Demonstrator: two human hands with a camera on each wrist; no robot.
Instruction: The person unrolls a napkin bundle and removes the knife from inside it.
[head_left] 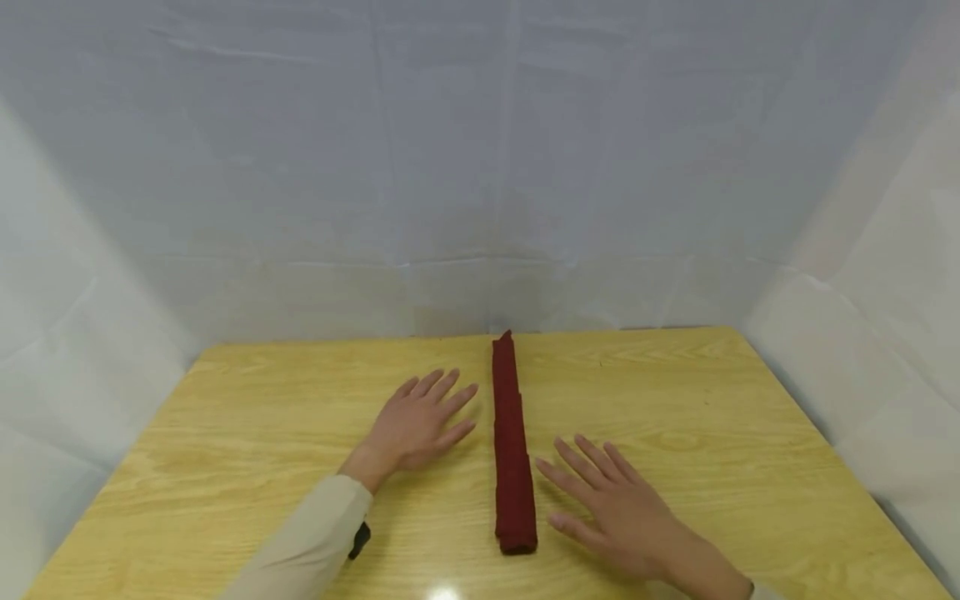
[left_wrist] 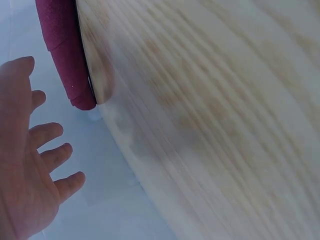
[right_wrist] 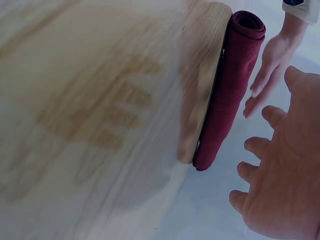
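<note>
A dark red cloth, rolled into a long narrow tube, lies on the wooden table and runs from the back edge toward the front. Its spiral end shows in the right wrist view, where the roll looks smooth and thick. To the left of the cloth hovers my left hand, palm down, fingers spread and pointing toward it. My right hand is on the other side, near the front end, with its fingers extended and its fingertips close beside the roll. Neither hand grips anything.
The light wood table has a glossy top that reflects the hands. White sheeting hangs behind it and along both sides. A small black object sits at the left sleeve cuff.
</note>
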